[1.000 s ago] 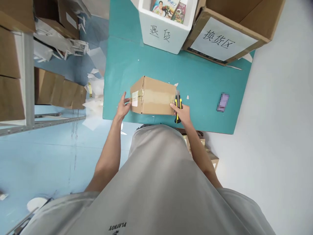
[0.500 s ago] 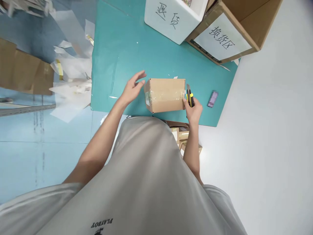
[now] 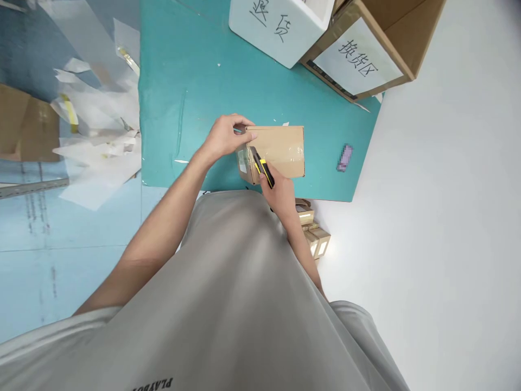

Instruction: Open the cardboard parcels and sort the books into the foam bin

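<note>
A brown cardboard box [image 3: 280,142] with clear tape across its top lies on the green table mat [image 3: 195,70], close to my body. My left hand [image 3: 228,134] grips the box's far left corner, thumb on top and fingers over the far side. In my right hand [image 3: 280,191] is a black and yellow box cutter [image 3: 264,167], its blade over the left end of the box top. Whether the blade touches the tape I cannot tell. A pale label shows on the box's left side.
At the back stand a white bin [image 3: 280,32] and an open cardboard box [image 3: 366,60], both with handwritten signs. A blurred purple object [image 3: 345,158] lies on the right of the mat. Papers [image 3: 97,130] are heaped left of the table; small boxes [image 3: 317,239] sit below its edge.
My left hand has come down onto the box's left corner. My right hand has carried the box cutter from the box's right end to its left end.
</note>
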A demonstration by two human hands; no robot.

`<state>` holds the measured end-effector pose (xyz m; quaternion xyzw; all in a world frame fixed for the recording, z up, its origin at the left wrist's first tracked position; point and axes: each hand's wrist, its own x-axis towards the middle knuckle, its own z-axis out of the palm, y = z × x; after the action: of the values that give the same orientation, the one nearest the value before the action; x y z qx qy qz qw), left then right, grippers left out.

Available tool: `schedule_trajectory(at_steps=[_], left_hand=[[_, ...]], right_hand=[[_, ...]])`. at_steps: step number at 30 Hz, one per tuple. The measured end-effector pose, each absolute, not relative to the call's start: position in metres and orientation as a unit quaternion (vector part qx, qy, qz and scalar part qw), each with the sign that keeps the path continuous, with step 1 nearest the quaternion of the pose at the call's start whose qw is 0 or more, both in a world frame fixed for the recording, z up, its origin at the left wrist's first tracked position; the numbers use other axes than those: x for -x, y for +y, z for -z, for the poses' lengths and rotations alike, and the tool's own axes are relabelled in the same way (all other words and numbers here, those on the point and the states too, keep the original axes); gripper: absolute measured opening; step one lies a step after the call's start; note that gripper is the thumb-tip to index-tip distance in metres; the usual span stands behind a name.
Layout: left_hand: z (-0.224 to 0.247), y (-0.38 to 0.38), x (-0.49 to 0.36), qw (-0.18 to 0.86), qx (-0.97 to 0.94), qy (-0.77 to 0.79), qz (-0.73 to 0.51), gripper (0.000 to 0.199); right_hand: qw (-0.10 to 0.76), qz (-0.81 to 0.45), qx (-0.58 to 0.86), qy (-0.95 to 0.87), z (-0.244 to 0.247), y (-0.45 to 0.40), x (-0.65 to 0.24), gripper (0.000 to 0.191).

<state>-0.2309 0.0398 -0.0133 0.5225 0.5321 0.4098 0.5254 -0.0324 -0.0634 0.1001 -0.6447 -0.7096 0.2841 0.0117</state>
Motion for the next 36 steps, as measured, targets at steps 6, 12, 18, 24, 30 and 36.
schedule_trajectory(at_steps=[6, 12, 18, 24, 30, 36], left_hand=[[0.008, 0.038, 0.231, 0.527, -0.516, 0.531, -0.417, 0.026], [0.006, 0.036, 0.228, 0.523, -0.513, 0.54, -0.414, 0.027], [0.004, 0.035, 0.228, 0.525, -0.51, 0.546, -0.408, 0.026], [0.011, 0.038, 0.229, 0.527, -0.499, 0.541, -0.425, 0.029], [0.017, 0.034, 0.225, 0.524, -0.488, 0.542, -0.44, 0.031], [0.015, 0.025, 0.223, 0.514, -0.49, 0.555, -0.433, 0.035]], right_hand=[[-0.04, -0.268, 0.646, -0.714, -0.113, -0.062, 0.044, 0.051], [-0.08, -0.25, 0.647, -0.716, -0.117, -0.068, 0.052, 0.053], [-0.091, -0.254, 0.645, -0.715, -0.113, -0.063, 0.056, 0.055], [-0.085, -0.259, 0.658, -0.702, -0.118, -0.062, 0.07, 0.051], [-0.132, -0.259, 0.651, -0.701, -0.133, -0.07, 0.075, 0.04], [-0.181, -0.26, 0.637, -0.703, -0.146, -0.081, 0.069, 0.034]])
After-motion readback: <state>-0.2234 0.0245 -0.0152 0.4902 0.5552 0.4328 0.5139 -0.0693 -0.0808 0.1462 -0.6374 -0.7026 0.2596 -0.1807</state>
